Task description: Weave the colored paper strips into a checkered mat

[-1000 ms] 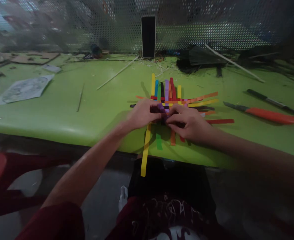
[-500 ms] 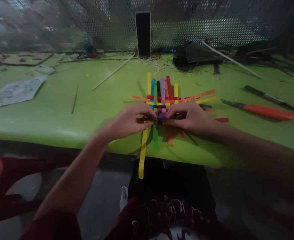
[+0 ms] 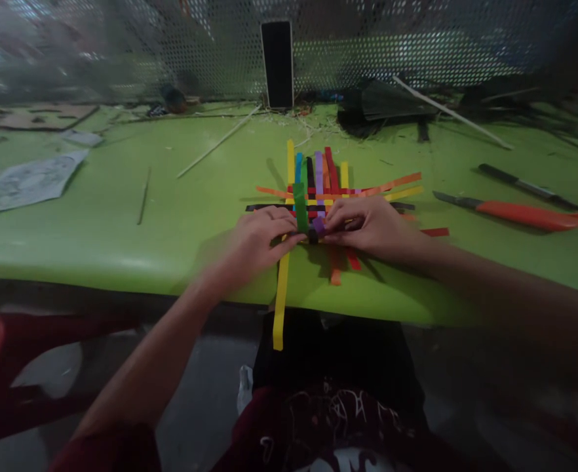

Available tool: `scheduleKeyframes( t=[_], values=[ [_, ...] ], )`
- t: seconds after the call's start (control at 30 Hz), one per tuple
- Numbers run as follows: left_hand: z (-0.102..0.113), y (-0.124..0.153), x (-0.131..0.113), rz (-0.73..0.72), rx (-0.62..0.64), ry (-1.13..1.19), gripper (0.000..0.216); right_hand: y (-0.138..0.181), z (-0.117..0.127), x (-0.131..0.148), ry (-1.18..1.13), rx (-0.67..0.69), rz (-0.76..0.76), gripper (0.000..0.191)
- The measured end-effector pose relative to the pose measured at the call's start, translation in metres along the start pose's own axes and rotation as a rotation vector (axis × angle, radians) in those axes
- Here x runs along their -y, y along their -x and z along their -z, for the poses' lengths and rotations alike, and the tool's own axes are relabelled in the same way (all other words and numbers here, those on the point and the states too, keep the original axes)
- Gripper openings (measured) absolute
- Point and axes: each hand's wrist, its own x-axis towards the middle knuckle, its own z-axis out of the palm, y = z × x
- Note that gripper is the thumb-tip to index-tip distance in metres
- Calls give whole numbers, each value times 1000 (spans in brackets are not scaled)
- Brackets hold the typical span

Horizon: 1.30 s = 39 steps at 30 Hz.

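Observation:
A mat of woven coloured strips point(image 3: 326, 196) lies near the front edge of the green table. My left hand point(image 3: 262, 237) is closed at the mat's near-left side, thumb and fingertips pinching the base of a green strip point(image 3: 299, 203) that is folded up over the weave. On the right, my right hand point(image 3: 370, 226) pinches the near edge beside a folded purple strip point(image 3: 318, 227); its fingertips are partly hidden. A black fold point(image 3: 312, 236) shows between the two hands. One long yellow strip point(image 3: 280, 301) hangs past the table edge, and orange and red ends stick out toward me.
To the right lie an orange-handled knife point(image 3: 527, 215) and a dark-handled knife point(image 3: 532, 189). A phone point(image 3: 278, 64) stands upright at the back against a perforated metal screen point(image 3: 392, 52). Printed paper point(image 3: 31, 182) and thin sticks point(image 3: 144, 196) are on the left, dark scraps point(image 3: 392, 105) behind.
The green strip, which pointed toward me over the near edge, is now folded up and away across the weave. My left hand has shifted slightly; my right hand holds its place.

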Motion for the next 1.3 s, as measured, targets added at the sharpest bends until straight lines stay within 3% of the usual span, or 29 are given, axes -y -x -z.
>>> scheduleKeyframes(
  t=[0.27, 0.53, 0.8, 1.03, 1.3],
  values=[
    [-3, -7, 6, 148, -66, 102, 24, 1, -3, 1, 35, -40, -3, 20],
    [-7, -7, 10, 188, -98, 231, 19, -2, 1, 1, -22, -16, -82, 31],
    [-6, -2, 9, 124, -53, 314, 8, -2, -1, -1, -12, -1, -21, 34],
    [-11, -6, 4, 291, -9, 364, 4, -3, 1, -3, -14, -1, -58, 33],
    [-9, -11, 4, 317, 24, 374, 13, -3, 2, 1, -57, 0, -111, 32]
  ],
)
